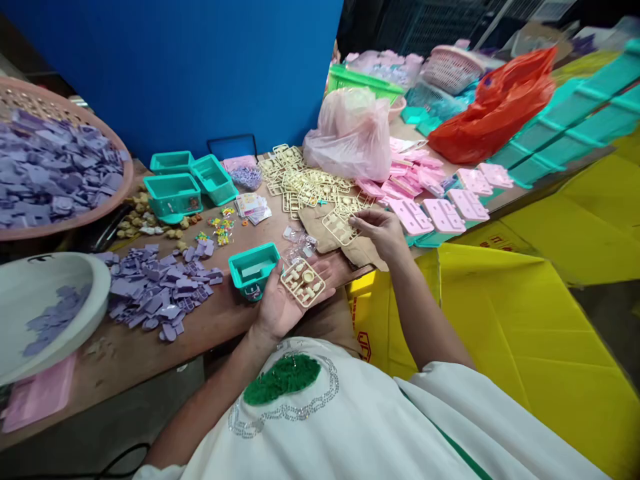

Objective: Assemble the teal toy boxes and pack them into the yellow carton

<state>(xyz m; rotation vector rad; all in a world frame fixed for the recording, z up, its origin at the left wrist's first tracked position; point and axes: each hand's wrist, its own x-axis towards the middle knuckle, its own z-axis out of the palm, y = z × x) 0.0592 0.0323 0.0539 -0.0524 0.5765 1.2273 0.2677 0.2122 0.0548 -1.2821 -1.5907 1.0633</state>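
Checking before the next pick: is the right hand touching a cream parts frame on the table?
Touching. The head view shows the right hand with fingertips on the edge of a cream parts frame lying on the brown paper.

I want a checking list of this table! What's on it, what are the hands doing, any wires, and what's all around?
Surface: brown table, crowded.
Job's things: cream part frame lying in the left hand; another cream frame under the right hand; heap of cream frames; teal box beside the left hand.
Clutter: purple pieces, pink lids, pink bag.
Hands: left open, palm up; right fingers on the frame, grip unclear.
Cables: dark cable low left.
Surroundings: blue wall, yellow cartons.
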